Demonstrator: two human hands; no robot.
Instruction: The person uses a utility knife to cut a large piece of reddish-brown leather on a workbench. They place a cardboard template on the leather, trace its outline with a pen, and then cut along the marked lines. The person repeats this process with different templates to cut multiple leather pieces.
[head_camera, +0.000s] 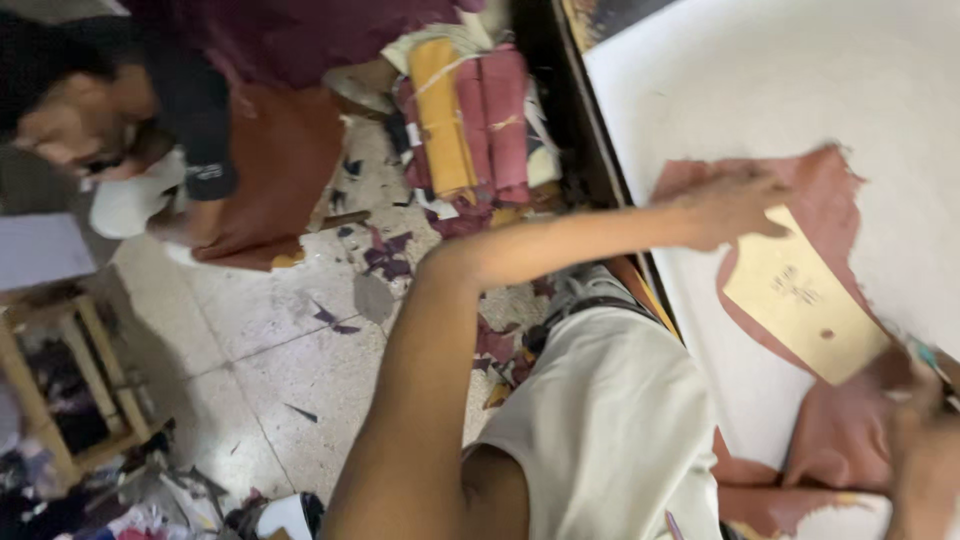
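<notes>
Left hand (725, 205): flat, fingers spread, pressing the template's upper end.
Right hand (925, 440): blurred at the lower right, pinching a thin tool by the template's lower corner.
Card template (805, 300): tan, long axis running upper left to lower right.
Leather piece (830, 185): reddish-brown, under the template on the white table (760, 80).

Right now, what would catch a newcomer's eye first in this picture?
Probably the reddish-brown leather piece spread on the white table at right, with a tan card template on it, pressed by the left hand. The right hand holds a pen-like tool at the template's lower corner. Rolled leather bundles lie on the scrap-strewn floor.
</notes>
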